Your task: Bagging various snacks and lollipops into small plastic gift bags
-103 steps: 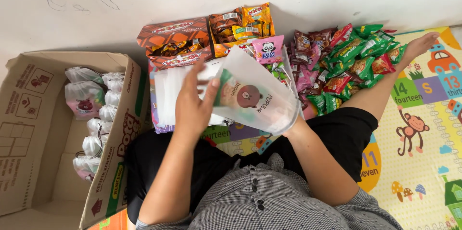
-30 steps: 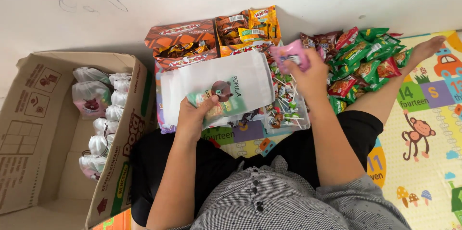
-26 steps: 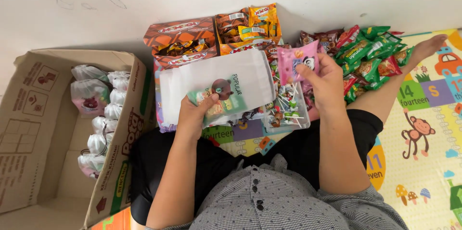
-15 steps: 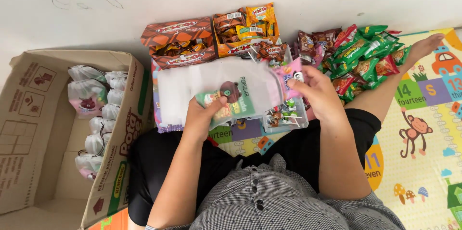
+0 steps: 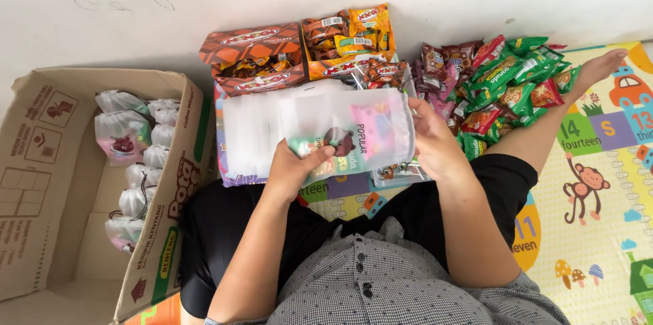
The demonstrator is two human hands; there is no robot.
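My left hand (image 5: 294,169) grips the bottom end of a translucent white drawstring pouch (image 5: 357,131) with a brown bear printed on it. A green snack packet shows through near my left thumb, and a pink snack packet (image 5: 382,129) shows through inside the pouch near its mouth. My right hand (image 5: 435,145) holds the pouch's open end on the right side. Under the pouch lies a stack of empty white pouches (image 5: 255,131), and a clear tub of lollipops (image 5: 401,170) peeks out below.
An open cardboard box (image 5: 47,182) on the left holds several filled, tied pouches (image 5: 136,162). Brown and orange snack boxes (image 5: 253,56) stand against the wall. A heap of green, red and maroon packets (image 5: 507,83) lies right, beside my outstretched leg on a colourful play mat (image 5: 598,182).
My right hand picked a pink packet from the pile, carried it to the pouch mouth and pushed it inside. My left hand kept holding the pouch.
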